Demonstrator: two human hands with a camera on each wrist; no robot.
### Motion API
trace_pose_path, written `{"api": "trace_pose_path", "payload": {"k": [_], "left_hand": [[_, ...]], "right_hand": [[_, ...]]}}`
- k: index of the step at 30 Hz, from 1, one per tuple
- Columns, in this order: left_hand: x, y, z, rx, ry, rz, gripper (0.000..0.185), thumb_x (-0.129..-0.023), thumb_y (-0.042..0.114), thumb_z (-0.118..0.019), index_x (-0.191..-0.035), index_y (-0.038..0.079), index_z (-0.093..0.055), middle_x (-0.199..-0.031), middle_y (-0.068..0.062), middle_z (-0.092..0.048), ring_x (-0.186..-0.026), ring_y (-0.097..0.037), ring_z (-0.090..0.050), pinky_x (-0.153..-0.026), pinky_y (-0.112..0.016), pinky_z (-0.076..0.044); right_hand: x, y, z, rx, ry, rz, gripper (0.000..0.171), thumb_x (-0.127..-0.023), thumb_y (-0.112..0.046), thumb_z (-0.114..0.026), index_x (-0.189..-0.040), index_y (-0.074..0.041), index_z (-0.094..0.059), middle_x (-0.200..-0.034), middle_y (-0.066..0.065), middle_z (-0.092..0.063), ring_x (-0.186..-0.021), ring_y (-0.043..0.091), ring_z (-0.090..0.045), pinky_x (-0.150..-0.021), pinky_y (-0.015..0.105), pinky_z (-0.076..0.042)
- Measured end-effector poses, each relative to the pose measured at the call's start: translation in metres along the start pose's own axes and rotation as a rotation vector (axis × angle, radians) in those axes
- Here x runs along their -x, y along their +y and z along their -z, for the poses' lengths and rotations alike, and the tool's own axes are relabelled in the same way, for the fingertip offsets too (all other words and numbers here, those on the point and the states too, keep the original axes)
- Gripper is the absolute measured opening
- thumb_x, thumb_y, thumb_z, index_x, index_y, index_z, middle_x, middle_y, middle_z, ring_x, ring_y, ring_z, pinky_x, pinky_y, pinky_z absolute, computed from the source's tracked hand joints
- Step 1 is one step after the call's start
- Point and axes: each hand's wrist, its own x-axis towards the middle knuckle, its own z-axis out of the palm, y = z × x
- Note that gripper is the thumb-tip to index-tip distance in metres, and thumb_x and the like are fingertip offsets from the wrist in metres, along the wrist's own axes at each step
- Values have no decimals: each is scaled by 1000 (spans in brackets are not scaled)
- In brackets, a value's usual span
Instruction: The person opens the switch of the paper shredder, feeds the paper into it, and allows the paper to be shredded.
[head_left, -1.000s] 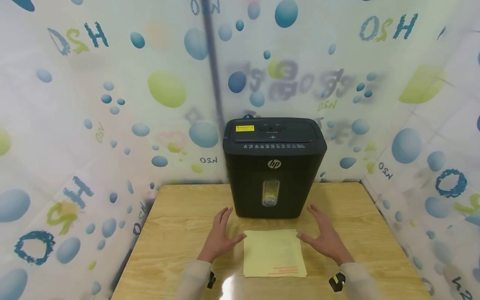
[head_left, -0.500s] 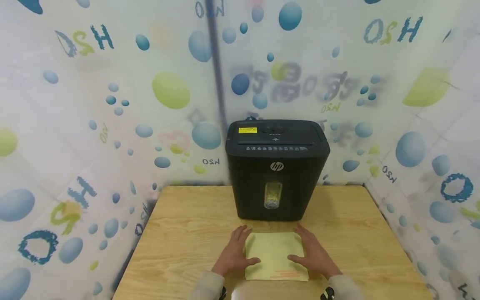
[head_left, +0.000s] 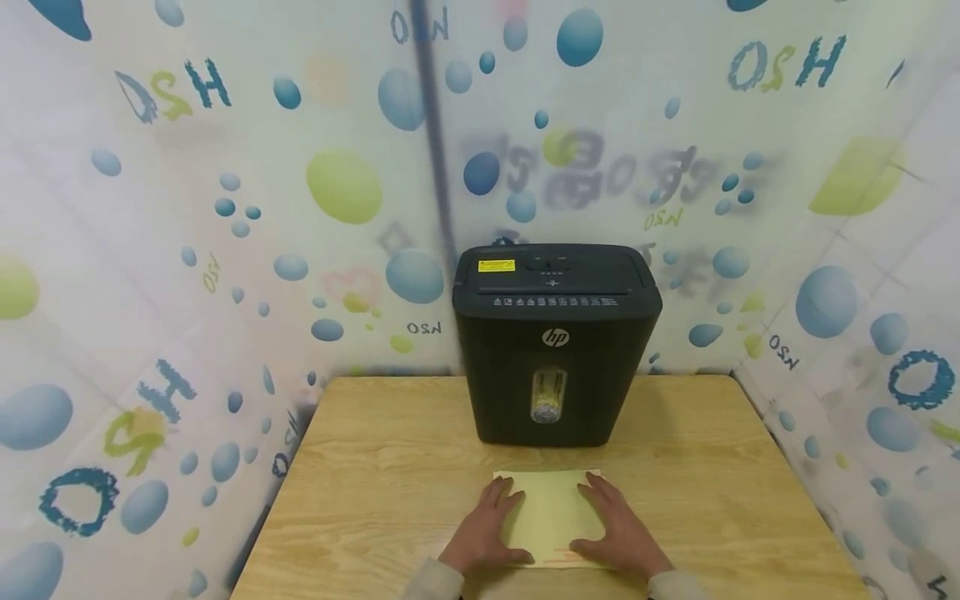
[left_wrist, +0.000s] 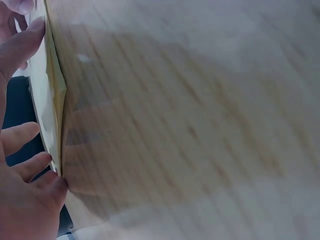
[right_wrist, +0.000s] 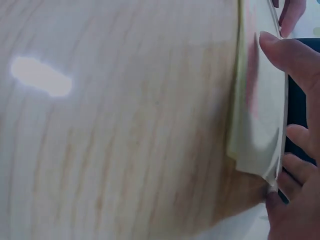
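A small stack of pale yellow paper (head_left: 551,508) lies on the wooden table, with red lines printed near its front edge. Along its left side is my left hand (head_left: 487,527); its fingertips overlap the far left part and its thumb reaches the front. My right hand (head_left: 618,527) mirrors it on the right side. In the left wrist view the thumb (left_wrist: 35,35) rests at the paper edge (left_wrist: 56,90), the other fingers farther along it. The right wrist view has the thumb over the printed sheet (right_wrist: 260,125), whose near corner curls a little.
Behind the paper stands a black HP paper shredder (head_left: 555,350), its small front window showing shreds inside. The wooden table (head_left: 360,492) ends against a bubble-patterned curtain (head_left: 345,187) at the back and both sides.
Both hands have come down from beside the shredder's base toward me and inward, from either side of the paper onto its side edges. The shredder has stayed in place.
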Motion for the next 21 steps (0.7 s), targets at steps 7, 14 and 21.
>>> {"api": "trace_pose_path", "payload": {"k": [7, 14, 21], "left_hand": [[2, 1, -1, -23, -9, 20, 101, -69, 60, -87, -148, 7, -52, -162, -21, -35, -150, -47, -33, -101, -50, -55], [1, 4, 0, 10, -42, 69, 101, -69, 61, -87, -150, 11, -52, -165, -19, -30, -152, -46, -28, -99, -51, -56], [0, 2, 2, -1, -64, 27, 99, -66, 61, -87, -149, 19, -54, -165, -20, -28, -152, -47, -27, -95, -50, -58]], "right_hand": [[3, -2, -5, 40, 52, -12, 99, -71, -53, -89, -146, 0, -52, -164, 23, -35, -151, 45, -31, -114, 64, -37], [3, -5, -6, 62, 88, 3, 97, -69, -51, -90, -143, 1, -55, -160, 24, -39, -147, 48, -36, -110, 65, -41], [1, -4, -2, 39, 31, -43, 97, -72, -53, -88, -146, -1, -53, -164, 22, -34, -151, 46, -31, -113, 64, -38]]}}
